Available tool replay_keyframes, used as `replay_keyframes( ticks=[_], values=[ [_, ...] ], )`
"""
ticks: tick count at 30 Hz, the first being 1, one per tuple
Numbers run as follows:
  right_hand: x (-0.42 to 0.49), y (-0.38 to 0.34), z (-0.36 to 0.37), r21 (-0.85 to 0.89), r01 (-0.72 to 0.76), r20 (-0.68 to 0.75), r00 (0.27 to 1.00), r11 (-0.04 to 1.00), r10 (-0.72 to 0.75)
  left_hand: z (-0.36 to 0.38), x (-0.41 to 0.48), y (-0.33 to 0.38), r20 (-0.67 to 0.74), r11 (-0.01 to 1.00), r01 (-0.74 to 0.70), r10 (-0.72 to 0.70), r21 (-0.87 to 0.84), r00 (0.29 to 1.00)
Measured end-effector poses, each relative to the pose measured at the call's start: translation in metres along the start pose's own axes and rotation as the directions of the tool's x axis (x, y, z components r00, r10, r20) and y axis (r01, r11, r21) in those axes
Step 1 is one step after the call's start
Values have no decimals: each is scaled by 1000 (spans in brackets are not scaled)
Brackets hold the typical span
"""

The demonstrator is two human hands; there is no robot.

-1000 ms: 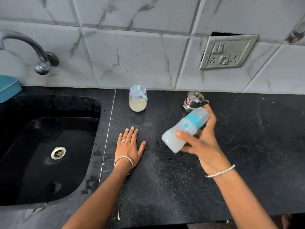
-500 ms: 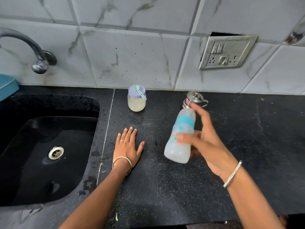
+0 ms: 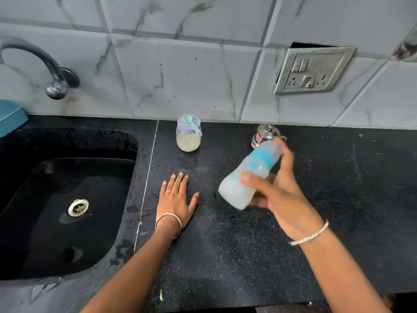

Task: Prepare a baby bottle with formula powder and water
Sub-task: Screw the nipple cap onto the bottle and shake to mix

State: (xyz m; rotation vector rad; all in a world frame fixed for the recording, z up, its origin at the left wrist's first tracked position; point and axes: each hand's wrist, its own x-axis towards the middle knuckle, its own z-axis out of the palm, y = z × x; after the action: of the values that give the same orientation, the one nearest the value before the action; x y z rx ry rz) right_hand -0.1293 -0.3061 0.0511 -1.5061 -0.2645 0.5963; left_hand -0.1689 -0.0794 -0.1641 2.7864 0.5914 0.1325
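Head view, looking down at a black speckled counter (image 3: 225,256) beside a black sink (image 3: 67,199). The right hand (image 3: 284,199) held a baby bottle (image 3: 246,175) in the air above the counter. Its thumb (image 3: 255,180) curled across the near side of the bottle's waist, and its forefinger stretched along the far side toward the capped top. The other fingers sat behind the bottle, and how they lay could not be told. The bottle was tilted, with its base low and toward the left hand and its teal collar and clear cap high, by the right fingertips. Cloudy white liquid filled the lower part. Its outline was blurred, which suggested it was being shaken to mix. The left hand (image 3: 176,199) lay palm down on the counter, fingers straight and close together, thumb spread toward the bottle, holding nothing. Beyond the left fingertips stood a jar of formula powder (image 3: 188,141) with a lilac lid and a green scoop (image 3: 191,126) lying on it. Just beyond the right fingertips stood a small steel pot (image 3: 265,133). The likely trouble lay in the light grip at the waist. A hard shake could let the smooth bottle slip and drop to the counter, a loosely screwed collar could leak, and a wide swing could knock the steel pot.
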Motion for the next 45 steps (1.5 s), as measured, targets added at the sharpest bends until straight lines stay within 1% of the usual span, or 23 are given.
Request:
replay_keyframes(
  ticks=[2,3,5,8,10,12,13,16,18,20,22,23,25,27,29,31,32,33,36,38,41,43,45],
  values=[
    [-7,1,2,-179,-55,154,985,982,83,0,0,0,-3,1000,-2,2,2,1000],
    [-8,2,1,-202,-67,176,979,977,104,0,0,-1,-5,1000,-2,2,4,1000],
    [-5,0,2,-124,-57,65,996,991,66,0,-1,-1,-9,1000,1,-1,6,1000],
    [2,3,1,106,61,-111,993,993,-49,0,0,0,4,1000,2,-2,10,1000],
    [0,3,4,34,26,-45,999,999,-25,-1,-1,0,5,1000,0,0,8,1000],
    [-5,1,5,-124,-60,106,992,990,74,-1,0,0,1,1000,-3,3,4,1000],
    [-5,0,5,-154,-67,114,990,986,85,0,0,-1,1,1000,-2,2,3,1000],
    [4,-2,3,32,14,-131,991,999,-10,1,0,-1,-10,1000,-4,4,4,1000],
    [6,0,0,114,95,-198,978,989,-71,1,0,-1,-11,1000,-5,5,5,1000],
    [1,-2,-2,-26,28,-95,995,999,-30,0,0,-1,-16,1000,-3,3,4,1000],
    [-6,-4,-5,-222,-83,60,993,972,99,1,0,-2,-12,1000,-5,5,12,1000],
    [-6,-3,-6,-231,-106,48,992,967,120,1,0,-2,-11,1000,-3,3,11,1000],
    [-2,0,-7,-98,-71,-109,992,993,60,2,-1,-2,-16,1000,3,-3,-3,1000],
    [2,7,-5,76,46,-229,973,996,-27,1,0,-1,-4,1000,4,-4,-5,1000],
    [3,11,-1,55,41,-186,982,998,-30,1,0,-1,-6,1000,3,-3,-3,1000],
    [-2,7,3,-118,-75,-13,997,990,74,0,0,-1,-11,1000,2,-2,4,1000],
    [-2,7,2,-164,-98,11,995,982,101,0,0,-1,-10,1000,1,-1,2,1000],
    [-1,7,1,-148,-96,-25,995,984,94,0,0,-1,-9,1000,3,-3,-5,1000],
    [4,11,0,72,21,-219,976,997,-5,0,-1,0,-6,1000,9,-9,-12,1000],
    [3,14,-1,52,35,-177,984,998,-26,1,-2,0,-5,1000,8,-8,-5,1000],
    [-7,6,-2,-161,-99,30,994,982,105,-1,0,-1,-8,1000,5,-5,1,1000],
    [-4,5,-5,-123,-90,-45,995,988,85,-1,0,-1,-4,1000,6,-6,3,1000],
    [2,6,-4,56,-25,-155,987,998,33,-1,-1,0,-5,1000,7,-7,-7,1000]
  ],
)
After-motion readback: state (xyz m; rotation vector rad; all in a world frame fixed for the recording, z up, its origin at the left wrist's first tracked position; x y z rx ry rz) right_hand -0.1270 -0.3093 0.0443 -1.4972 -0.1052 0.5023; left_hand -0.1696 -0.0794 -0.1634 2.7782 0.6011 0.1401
